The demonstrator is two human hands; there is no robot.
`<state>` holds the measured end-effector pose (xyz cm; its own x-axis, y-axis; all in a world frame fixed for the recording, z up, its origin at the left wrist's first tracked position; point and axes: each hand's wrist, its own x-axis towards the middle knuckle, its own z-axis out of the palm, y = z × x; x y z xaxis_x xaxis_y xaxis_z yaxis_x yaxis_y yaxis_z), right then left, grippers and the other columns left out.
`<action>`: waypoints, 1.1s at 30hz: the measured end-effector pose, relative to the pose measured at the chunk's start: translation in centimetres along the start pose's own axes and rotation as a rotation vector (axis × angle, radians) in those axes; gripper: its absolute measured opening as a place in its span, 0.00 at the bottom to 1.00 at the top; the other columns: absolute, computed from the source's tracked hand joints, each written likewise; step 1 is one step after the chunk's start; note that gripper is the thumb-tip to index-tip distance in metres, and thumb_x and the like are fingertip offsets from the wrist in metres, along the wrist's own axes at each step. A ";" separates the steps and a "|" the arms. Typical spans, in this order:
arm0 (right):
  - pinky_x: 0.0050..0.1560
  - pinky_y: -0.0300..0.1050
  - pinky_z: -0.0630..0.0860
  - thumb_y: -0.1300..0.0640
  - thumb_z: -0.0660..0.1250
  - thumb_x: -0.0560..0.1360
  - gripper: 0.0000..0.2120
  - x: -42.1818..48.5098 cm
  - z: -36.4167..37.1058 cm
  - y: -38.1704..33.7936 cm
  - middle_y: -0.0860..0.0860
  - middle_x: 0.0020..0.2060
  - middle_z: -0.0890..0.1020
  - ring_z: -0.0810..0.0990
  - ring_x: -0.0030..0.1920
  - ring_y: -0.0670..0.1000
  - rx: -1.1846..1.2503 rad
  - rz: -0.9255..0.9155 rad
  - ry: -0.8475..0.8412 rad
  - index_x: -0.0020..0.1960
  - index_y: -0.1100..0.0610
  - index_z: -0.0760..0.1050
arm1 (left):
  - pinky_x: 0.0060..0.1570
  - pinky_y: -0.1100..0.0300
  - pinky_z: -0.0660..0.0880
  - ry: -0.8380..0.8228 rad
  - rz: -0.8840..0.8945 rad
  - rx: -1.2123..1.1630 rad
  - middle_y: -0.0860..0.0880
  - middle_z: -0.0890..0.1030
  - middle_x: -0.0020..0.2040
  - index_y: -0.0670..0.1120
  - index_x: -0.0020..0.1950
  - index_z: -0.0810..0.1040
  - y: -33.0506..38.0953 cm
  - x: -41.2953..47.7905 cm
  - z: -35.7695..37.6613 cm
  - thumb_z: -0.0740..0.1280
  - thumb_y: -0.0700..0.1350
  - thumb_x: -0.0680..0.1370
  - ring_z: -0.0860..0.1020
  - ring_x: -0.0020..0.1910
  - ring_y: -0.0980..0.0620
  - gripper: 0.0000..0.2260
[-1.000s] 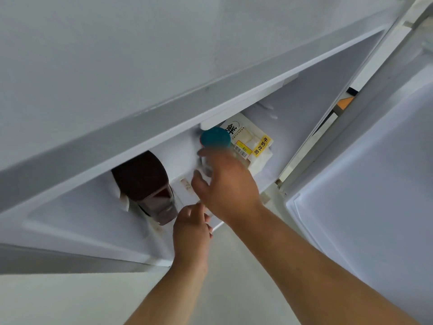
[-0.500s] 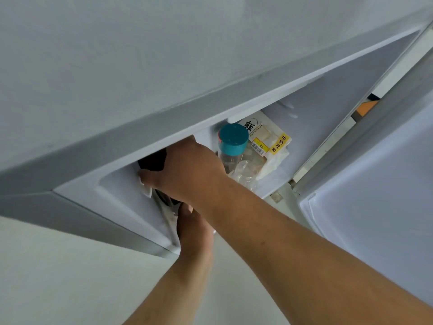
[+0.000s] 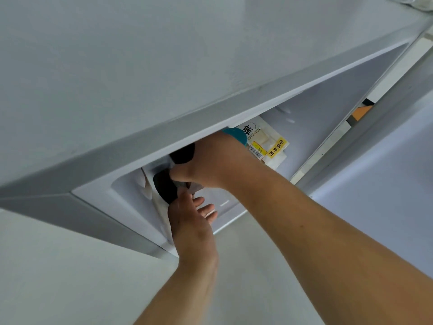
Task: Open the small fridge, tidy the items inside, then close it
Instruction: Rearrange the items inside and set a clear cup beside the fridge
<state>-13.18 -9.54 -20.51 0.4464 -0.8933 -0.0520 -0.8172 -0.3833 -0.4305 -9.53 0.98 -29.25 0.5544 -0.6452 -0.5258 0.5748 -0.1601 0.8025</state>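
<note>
Dark, glossy, rounded bottle [image 3: 165,187] at the left of the fridge [image 3: 131,127] interior, tilted, long axis running from near-left up toward far-right under the top panel. Right hand [image 3: 212,164] draped over its upper end, thumb tucked beneath, fingers curled round the dark body though partly hidden, so probably gripping. Left hand [image 3: 191,221] just below and nearer, palm up, fingers spread and loose, touching or nearly touching the lower end; cannot tell which. Right hand nearer the far end, left nearer the near end. Teal cap [image 3: 236,134] peeking past the right knuckles. Cream paper-wrapped package [image 3: 269,144] with yellow label and barcode beside it, farther right. Smooth white plastic walls; door [image 3: 386,184] open at right.
</note>
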 end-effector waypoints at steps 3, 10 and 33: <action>0.33 0.42 0.72 0.35 0.73 0.61 0.32 -0.2 -0.2 2.6 0.49 0.42 0.79 0.79 0.41 0.53 0.033 0.066 0.116 0.62 0.45 0.74 | 0.56 0.53 0.82 0.015 0.168 0.013 0.41 0.81 0.62 0.45 0.63 0.76 0.0 -0.2 0.9 0.69 0.41 0.83 0.84 0.55 0.53 0.09; 0.37 0.44 0.74 0.32 0.74 0.61 0.46 -0.2 1.7 5.4 0.48 0.46 0.73 0.78 0.44 0.54 -0.073 0.137 0.003 0.75 0.39 0.62 | 0.47 0.77 0.73 -0.184 0.410 0.389 0.64 0.82 0.59 0.53 0.64 0.78 -1.4 -0.4 1.8 0.70 0.39 0.81 0.80 0.60 0.64 0.14; 0.53 0.58 0.80 0.47 0.69 0.76 0.24 -3.5 7.7 4.6 0.53 0.59 0.78 0.76 0.60 0.59 -0.262 -0.023 0.139 0.70 0.54 0.73 | 0.69 0.50 0.74 -0.298 0.211 0.475 0.47 0.77 0.71 0.46 0.78 0.69 -5.7 4.9 0.0 0.67 0.37 0.82 0.76 0.71 0.47 0.24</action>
<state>-15.69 -6.38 -29.27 0.4260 -0.9005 0.0870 -0.8820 -0.4348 -0.1815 -10.05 -1.25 -36.39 0.3951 -0.8701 -0.2946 0.1008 -0.2777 0.9554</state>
